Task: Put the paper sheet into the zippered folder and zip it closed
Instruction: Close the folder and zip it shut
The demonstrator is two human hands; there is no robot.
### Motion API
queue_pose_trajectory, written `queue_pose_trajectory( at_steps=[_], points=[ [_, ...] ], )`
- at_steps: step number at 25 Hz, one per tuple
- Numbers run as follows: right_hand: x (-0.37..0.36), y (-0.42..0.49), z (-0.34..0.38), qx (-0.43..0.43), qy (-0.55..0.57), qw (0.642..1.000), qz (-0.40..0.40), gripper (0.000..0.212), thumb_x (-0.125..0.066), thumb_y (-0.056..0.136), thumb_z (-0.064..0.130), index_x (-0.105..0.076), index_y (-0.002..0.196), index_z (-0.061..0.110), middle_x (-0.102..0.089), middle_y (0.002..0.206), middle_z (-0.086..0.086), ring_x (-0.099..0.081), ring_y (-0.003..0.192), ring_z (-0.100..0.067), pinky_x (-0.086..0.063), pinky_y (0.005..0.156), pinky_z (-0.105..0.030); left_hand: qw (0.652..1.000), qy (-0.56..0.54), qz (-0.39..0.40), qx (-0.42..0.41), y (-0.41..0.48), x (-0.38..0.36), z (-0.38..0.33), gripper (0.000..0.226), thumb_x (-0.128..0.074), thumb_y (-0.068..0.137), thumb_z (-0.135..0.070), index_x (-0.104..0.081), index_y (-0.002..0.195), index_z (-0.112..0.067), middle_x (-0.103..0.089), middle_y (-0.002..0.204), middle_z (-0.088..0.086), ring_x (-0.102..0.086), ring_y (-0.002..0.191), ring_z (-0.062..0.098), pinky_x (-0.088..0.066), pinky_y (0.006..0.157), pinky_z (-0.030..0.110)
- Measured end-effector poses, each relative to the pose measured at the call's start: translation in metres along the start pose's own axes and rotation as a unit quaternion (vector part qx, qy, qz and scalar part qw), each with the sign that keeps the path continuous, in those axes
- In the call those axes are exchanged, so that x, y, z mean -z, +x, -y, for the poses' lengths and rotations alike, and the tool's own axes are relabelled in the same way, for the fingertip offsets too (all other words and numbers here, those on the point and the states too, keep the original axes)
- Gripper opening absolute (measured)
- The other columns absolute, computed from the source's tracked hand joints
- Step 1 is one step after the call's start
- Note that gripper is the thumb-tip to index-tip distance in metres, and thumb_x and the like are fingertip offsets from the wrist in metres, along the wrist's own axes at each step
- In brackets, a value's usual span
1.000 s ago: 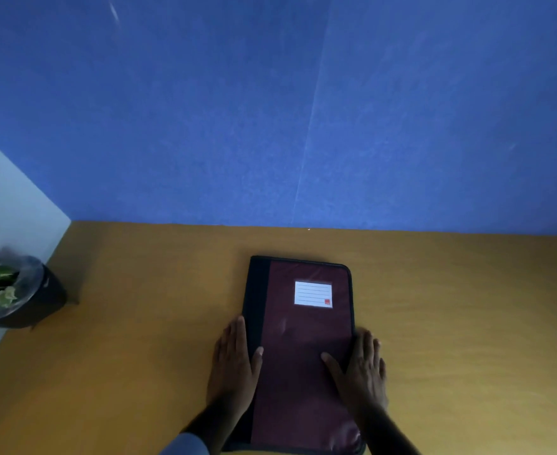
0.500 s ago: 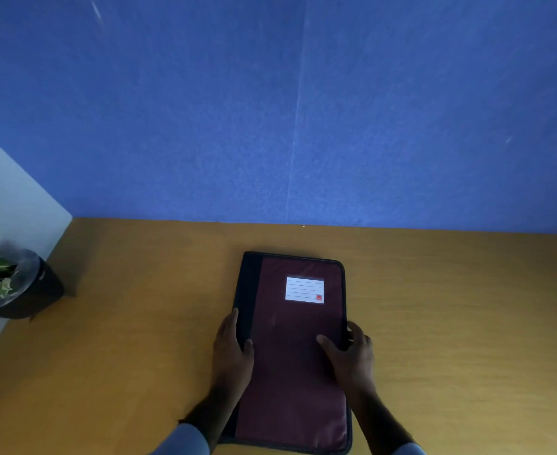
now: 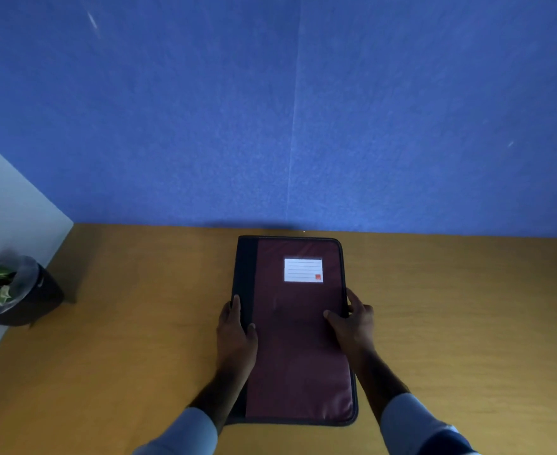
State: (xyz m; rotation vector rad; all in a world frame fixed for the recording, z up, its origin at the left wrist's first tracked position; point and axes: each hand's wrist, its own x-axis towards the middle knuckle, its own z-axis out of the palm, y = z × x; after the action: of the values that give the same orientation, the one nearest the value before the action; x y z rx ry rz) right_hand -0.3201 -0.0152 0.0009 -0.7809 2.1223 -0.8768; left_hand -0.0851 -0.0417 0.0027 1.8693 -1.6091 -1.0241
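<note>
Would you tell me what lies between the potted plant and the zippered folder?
In the head view, bare desk, then the left hand holding the zippered folder.

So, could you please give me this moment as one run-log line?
maroon fabric zippered folder: closed, on orange wooden desk | left hand: grips spine edge | right hand: grips right edge | paper sheet: unseen

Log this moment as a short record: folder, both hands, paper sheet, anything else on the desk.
zippered folder: maroon, black spine, closed, flat on the desk, white label near far end
zipped fully: cannot tell
left hand: grips spine edge, thumb on top
right hand: grips opposite edge, thumb on cover
paper sheet: not in view
potted plant: desk's far left, apart from folder
</note>
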Motion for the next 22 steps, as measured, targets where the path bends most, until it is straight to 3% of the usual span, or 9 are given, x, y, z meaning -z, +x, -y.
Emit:
queue_pose_trajectory(
  at_steps=[6,9,22],
  points=[
    [-0.004,0.027,0.008,-0.001,-0.024,1.0,-0.01,0.087,-0.082,0.08,0.027,-0.038,0.155,0.031,-0.044,0.131,-0.014,-0.051,0.121,-0.037,-0.049,0.104,-0.051,1.0,0.017,0.008,-0.01,0.028,-0.006,-0.013,0.071,-0.056,0.1,-0.01,-0.021,0.16,-0.013,-0.027,0.164,0.013,-0.027,0.151,0.027,-0.026,0.123,0.037],
    [-0.006,0.035,0.011,0.005,-0.022,1.0,-0.013,0.084,-0.082,0.08,0.025,-0.041,0.153,0.035,-0.044,0.13,-0.013,-0.05,0.122,-0.036,-0.049,0.104,-0.052,1.0,0.014,0.017,0.0,0.037,-0.008,-0.016,0.071,-0.056,0.099,-0.009,-0.021,0.16,-0.014,-0.028,0.164,0.013,-0.029,0.15,0.027,-0.028,0.123,0.038],
    [-0.024,0.043,0.007,0.014,-0.052,0.998,-0.016,0.076,-0.077,0.084,0.028,-0.043,0.152,0.027,-0.043,0.139,-0.011,-0.04,0.131,-0.031,-0.042,0.105,-0.044,0.998,0.044,0.04,-0.001,0.059,-0.008,-0.012,0.069,-0.055,0.1,-0.01,-0.02,0.16,-0.011,-0.026,0.164,0.014,-0.027,0.152,0.027,-0.025,0.125,0.041]
  ],
)
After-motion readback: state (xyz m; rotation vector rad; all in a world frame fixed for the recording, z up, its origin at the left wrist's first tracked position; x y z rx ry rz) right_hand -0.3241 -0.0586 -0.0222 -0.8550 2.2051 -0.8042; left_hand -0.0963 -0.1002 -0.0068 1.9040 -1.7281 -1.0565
